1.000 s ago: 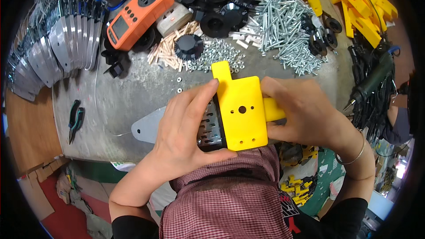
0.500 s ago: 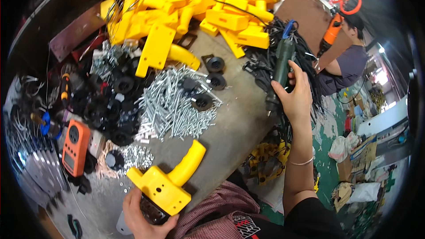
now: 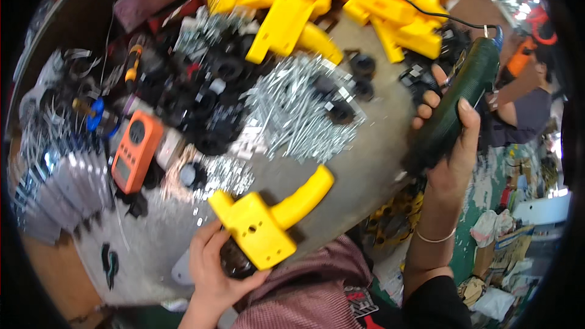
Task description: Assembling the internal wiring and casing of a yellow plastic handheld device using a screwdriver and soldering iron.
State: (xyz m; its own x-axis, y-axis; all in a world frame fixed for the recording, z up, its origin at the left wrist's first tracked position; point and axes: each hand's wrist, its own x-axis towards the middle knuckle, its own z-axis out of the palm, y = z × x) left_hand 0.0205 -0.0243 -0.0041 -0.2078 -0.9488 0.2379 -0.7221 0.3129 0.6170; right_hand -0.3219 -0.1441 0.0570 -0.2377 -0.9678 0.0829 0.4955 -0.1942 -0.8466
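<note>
In my right hand is a dark green electric screwdriver, with fingers wrapped round its body. A blue hanging loop and a black cord are at its upper end; its lower tip is blurred. My left hand grips a yellow plastic housing with a curved handle, near the table's front edge. A dark part sits under the housing, between my thumb and fingers. Beyond the housing is a heap of long silvery screws, with several black rings lying on and beside it.
Yellow housings are piled at the back. An orange meter, black parts, small metal pieces and an orange-black screwdriver lie on the left. Metal plates are stacked far left. Another person is at the right.
My right hand has closed round the electric screwdriver and brought it nearer, tilted. My left hand still holds the yellow housing. The whole view has shifted, so the table things appear further right.
</note>
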